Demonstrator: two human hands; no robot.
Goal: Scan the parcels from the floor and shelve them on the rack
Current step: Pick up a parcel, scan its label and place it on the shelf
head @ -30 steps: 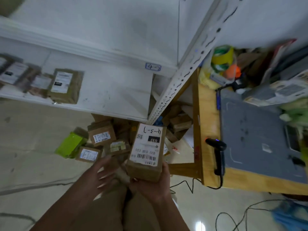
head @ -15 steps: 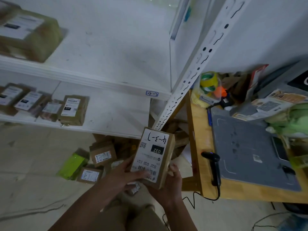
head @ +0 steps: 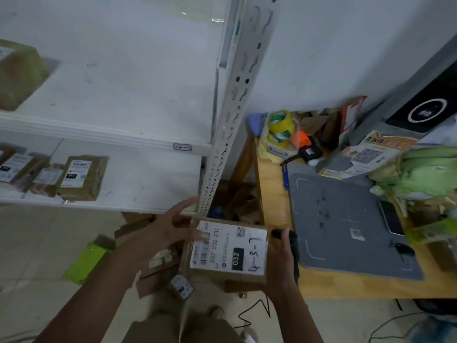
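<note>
A brown cardboard parcel (head: 228, 251) with a white label marked "032" and handwritten "4-3-7" is held in front of me, label up. My right hand (head: 283, 261) grips its right side. My left hand (head: 170, 229) rests fingers on the label's left edge. The black handheld scanner (head: 293, 241) lies on the desk edge just behind my right hand. More parcels (head: 158, 271) lie on the floor below. The white rack (head: 108, 142) stands ahead, with a shelved parcel (head: 82, 178) on its lower shelf.
A slotted rack post (head: 230, 115) rises just beyond the parcel. A wooden desk (head: 269, 194) at right carries a grey mat (head: 346, 226), tape rolls (head: 280, 125) and clutter. A green package (head: 86, 261) lies on the floor. Cables (head: 257, 310) trail near my legs.
The parcel has been turned about a quarter and moved right toward the desk edge. My left hand shifted to the label's left edge. My view has risen toward the rack.
</note>
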